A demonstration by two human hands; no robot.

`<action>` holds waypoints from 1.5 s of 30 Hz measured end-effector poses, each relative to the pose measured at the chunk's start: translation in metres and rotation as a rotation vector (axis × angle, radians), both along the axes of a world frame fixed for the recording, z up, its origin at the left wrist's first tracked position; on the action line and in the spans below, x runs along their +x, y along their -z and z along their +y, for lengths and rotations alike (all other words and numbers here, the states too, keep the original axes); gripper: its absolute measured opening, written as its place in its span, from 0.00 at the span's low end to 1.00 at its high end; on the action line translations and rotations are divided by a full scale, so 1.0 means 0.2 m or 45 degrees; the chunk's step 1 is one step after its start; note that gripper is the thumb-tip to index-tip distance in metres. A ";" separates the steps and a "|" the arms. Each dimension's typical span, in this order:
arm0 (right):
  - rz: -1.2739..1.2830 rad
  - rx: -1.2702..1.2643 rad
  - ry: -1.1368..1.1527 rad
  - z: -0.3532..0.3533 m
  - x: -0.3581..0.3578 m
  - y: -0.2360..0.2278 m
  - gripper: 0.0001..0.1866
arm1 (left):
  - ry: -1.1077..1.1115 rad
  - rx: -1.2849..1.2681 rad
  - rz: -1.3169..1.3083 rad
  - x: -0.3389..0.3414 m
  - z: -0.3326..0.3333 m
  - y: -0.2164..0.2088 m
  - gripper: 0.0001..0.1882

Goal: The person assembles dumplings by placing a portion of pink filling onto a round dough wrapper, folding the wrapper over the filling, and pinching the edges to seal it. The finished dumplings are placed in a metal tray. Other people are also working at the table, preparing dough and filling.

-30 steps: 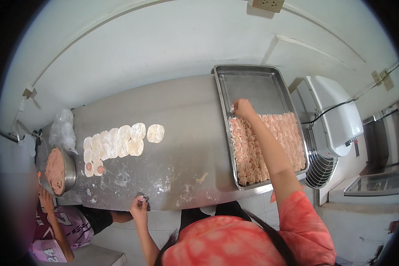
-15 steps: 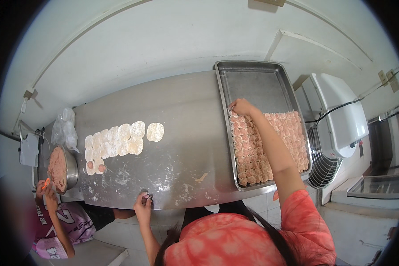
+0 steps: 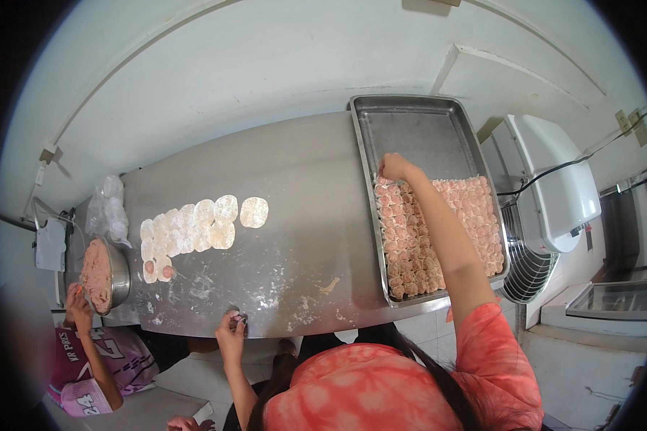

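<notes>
My right hand (image 3: 395,167) reaches into a large metal tray (image 3: 407,129) at the right. Its fingers are pinched together at the left end of the farthest row of dumplings (image 3: 438,237), seemingly on one dumpling that they mostly cover. The open-topped dumplings, pink meat in pale wrappers, stand packed in rows over the tray's near part. At the table's front edge, my left hand (image 3: 230,334) is closed around something small and dark that I cannot make out. Beyond it, round floured wrappers (image 3: 194,223) lie overlapped; two near ones bear lumps of pink filling (image 3: 167,272).
A steel bowl (image 3: 119,276) of pink meat stands at the table's left end, beside a clear plastic bag (image 3: 108,208). A co-worker's hands (image 3: 79,305) are close to the bowl. Another hand (image 3: 183,424) shows at the lower edge. A white machine (image 3: 553,187) stands right of the tray.
My right hand has shifted slightly right along the tray's farthest dumpling row. The left stays closed at the table edge. The co-worker's hands have moved near the bowl; another hand has appeared below.
</notes>
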State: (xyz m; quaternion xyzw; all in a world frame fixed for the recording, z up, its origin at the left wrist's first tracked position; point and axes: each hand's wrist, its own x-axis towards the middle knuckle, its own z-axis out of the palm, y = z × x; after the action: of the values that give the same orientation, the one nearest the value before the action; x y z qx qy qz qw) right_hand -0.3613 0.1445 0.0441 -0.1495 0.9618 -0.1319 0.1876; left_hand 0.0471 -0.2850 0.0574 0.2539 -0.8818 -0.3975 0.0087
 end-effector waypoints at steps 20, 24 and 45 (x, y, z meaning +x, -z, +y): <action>0.017 -0.240 -0.211 0.04 0.07 -0.06 0.26 | 0.147 -0.186 -0.032 0.01 0.04 0.01 0.13; -0.020 -0.269 -0.089 0.03 0.05 -0.04 0.21 | 0.176 -0.213 -0.018 0.00 0.04 0.02 0.13; 0.240 -0.735 0.061 -0.01 0.52 -0.28 0.20 | -0.839 -0.618 0.258 -0.38 -0.93 0.28 0.11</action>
State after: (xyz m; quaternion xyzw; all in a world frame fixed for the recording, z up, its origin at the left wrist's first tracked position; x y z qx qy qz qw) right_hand -0.2571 0.1423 0.1000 -0.1857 0.9009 -0.3898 0.0439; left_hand -0.0295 -0.4708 0.0021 0.4726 -0.8161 -0.1773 0.2815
